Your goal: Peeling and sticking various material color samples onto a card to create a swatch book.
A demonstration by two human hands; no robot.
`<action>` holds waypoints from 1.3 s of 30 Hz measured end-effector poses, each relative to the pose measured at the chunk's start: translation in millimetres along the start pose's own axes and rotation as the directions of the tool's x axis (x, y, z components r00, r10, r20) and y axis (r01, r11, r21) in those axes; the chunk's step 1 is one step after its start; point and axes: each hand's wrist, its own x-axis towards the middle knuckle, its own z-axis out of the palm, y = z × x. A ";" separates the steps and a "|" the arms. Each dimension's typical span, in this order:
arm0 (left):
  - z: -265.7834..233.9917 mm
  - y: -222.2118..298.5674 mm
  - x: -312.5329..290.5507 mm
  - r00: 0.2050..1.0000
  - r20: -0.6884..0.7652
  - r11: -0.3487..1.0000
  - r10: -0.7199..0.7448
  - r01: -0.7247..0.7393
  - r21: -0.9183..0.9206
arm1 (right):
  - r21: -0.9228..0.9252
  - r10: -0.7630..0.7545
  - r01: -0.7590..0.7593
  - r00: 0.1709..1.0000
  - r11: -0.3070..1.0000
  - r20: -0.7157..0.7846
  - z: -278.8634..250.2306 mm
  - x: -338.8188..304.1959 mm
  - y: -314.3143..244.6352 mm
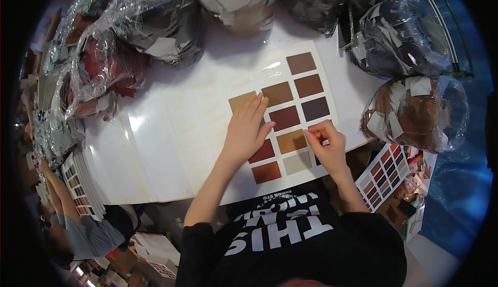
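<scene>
A white sample card (327, 98) lies at a slant on the table before me, with rectangular swatches in browns, reds, tan and grey stuck on it in rows. My left hand (248, 126) rests on the card with its fingers stretched out, the tips by a tan swatch (241, 102) and a brown swatch (277, 93). A yellowish patch shows at one fingertip. At the card's right side, my right hand (330, 144) is closed in a pinch beside an ochre swatch (292, 141); what it pinches, if anything, is hidden. It partly covers the swatches beneath it.
Clear plastic bags of loose swatches ring the white table (155, 147): a red bag (111, 66), dark grey bags behind, a navy bag (397, 38) and a brown bag (410, 113). Finished-looking cards (384, 175) lie lower right. Another person (96, 238) works beside stacked cards (80, 186).
</scene>
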 end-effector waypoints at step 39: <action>-84.8 7.2 429.8 0.942 -0.252 0.775 0.220 -0.012 0.632 | -0.965 -0.133 -0.008 0.990 0.261 -0.044 -306.5 432.3 -66.1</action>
